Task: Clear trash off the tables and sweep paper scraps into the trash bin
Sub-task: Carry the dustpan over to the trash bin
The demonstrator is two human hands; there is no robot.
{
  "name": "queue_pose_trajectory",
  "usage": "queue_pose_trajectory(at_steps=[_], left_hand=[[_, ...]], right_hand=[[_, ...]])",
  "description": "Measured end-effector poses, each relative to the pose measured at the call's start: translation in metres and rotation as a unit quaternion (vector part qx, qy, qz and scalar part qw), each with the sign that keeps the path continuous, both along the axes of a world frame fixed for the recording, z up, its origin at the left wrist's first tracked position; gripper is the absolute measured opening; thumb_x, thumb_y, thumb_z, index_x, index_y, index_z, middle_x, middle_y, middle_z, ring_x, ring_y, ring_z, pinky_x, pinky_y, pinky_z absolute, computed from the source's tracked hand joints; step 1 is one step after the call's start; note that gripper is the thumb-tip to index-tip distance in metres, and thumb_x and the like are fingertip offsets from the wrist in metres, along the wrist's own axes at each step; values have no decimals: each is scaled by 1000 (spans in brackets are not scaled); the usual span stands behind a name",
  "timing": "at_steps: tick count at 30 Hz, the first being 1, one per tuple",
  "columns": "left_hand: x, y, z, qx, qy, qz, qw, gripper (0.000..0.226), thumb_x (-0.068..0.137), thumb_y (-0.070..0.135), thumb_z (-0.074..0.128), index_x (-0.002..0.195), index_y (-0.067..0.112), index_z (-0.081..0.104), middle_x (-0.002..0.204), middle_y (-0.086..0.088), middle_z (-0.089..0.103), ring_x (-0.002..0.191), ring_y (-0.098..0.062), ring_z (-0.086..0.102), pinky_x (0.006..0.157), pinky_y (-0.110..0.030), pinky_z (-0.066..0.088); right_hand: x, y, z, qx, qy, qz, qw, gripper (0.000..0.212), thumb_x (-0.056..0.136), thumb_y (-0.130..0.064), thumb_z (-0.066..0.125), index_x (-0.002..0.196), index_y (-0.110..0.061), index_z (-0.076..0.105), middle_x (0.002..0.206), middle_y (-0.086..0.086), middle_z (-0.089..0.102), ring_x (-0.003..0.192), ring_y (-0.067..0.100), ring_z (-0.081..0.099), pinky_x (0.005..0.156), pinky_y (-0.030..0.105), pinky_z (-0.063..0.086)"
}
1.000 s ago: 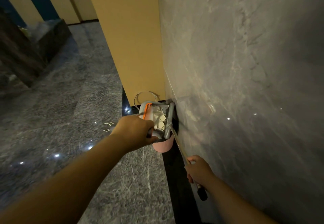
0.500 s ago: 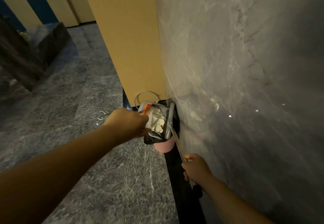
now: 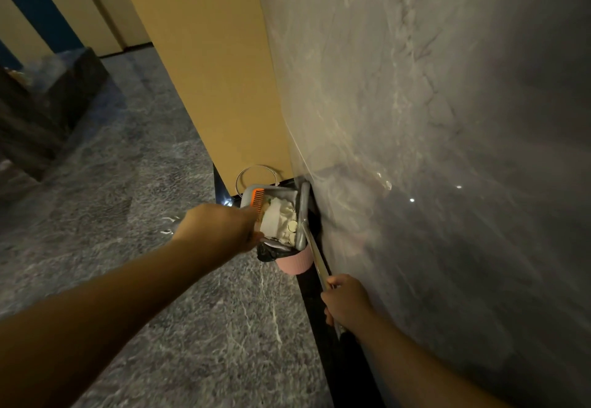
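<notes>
The grey plastic dustpan (image 3: 271, 212) with an orange comb edge (image 3: 256, 198) sits tipped over a small pink ribbed trash bin (image 3: 295, 260) lined with a black plastic bag (image 3: 268, 252), at the foot of a grey marble wall (image 3: 431, 120). White crumpled paper scraps (image 3: 281, 220) and small pale round bits fill the pan. The left hand (image 3: 220, 227) is closed on the pan's near left edge, at about 9 o'clock from the scraps; its fingers curl out of sight, so just what they pinch cannot be told. The bin lies directly below the pan, at 6 o'clock from it and touching its underside or nearly so.

The right hand (image 3: 347, 302) is wrapped tight around a thin metal handle (image 3: 315, 254) that runs up toward 11 o'clock to the pan's grey right rim (image 3: 303, 212), which lies just beside the wall. This hand is at 5 o'clock from the bin, near it but apart.

A yellow panel (image 3: 208, 72) rises at 12 o'clock behind the pan, with a thin wire loop (image 3: 256, 172) at its base touching the floor. A black skirting strip (image 3: 319, 311) runs along the wall under the right forearm. The grey veined stone floor (image 3: 144, 168) spreads to 9 o'clock, and a dark stone block (image 3: 64, 88) stands well apart at 10 o'clock.
</notes>
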State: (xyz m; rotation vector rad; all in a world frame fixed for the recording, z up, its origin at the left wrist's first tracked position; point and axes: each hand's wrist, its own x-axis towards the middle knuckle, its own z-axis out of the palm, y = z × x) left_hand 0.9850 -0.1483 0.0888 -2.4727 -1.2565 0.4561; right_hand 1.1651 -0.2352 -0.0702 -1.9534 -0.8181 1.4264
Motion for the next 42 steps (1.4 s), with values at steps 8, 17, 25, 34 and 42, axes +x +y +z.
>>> queue_pose_trajectory(at_steps=[8, 17, 25, 34, 42], left_hand=[[3, -4, 1, -31, 32, -30, 999, 24, 98, 49, 45, 105, 27, 52, 65, 9, 37, 61, -10, 48, 58, -26, 50], [4, -5, 6, -53, 52, -41, 996, 26, 98, 48, 46, 108, 24, 52, 73, 9, 41, 67, -11, 50, 65, -28, 56], [-2, 2, 10, -20, 57, -44, 997, 25, 99, 48, 45, 108, 26, 51, 71, 11, 45, 66, -10, 56, 60, -26, 54], [-11, 9, 7, 25, 4, 14, 1000, 26, 97, 50, 46, 105, 26, 52, 70, 7, 55, 64, -13, 61, 62, -29, 57], [-17, 13, 12, 29, 0, 13, 1000, 23, 98, 50, 46, 98, 28, 50, 67, 9, 48, 64, -11, 58, 61, -26, 54]], right_hand=[[-5, 3, 11, 8, 19, -13, 1000, 36, 87, -1, 48, 122, -1, 54, 104, 22, 63, 52, 22, 56, 57, 36, 55], [-9, 0, 18, 10, 1, 0, 1000, 30, 88, -6, 50, 115, 1, 60, 76, 8, 61, 55, 19, 58, 63, 34, 57], [-10, 3, 18, 5, 18, -19, 1000, 52, 88, -2, 52, 139, -9, 45, 115, 14, 61, 49, 19, 56, 39, 21, 46], [-7, 1, 24, 12, 15, 2, 1000, 38, 89, -3, 51, 127, -2, 51, 89, 13, 61, 48, 20, 55, 43, 25, 48], [-6, 1, 27, 6, 21, 1, 1000, 33, 88, -2, 48, 121, -1, 54, 90, 16, 60, 52, 21, 55, 49, 29, 49]])
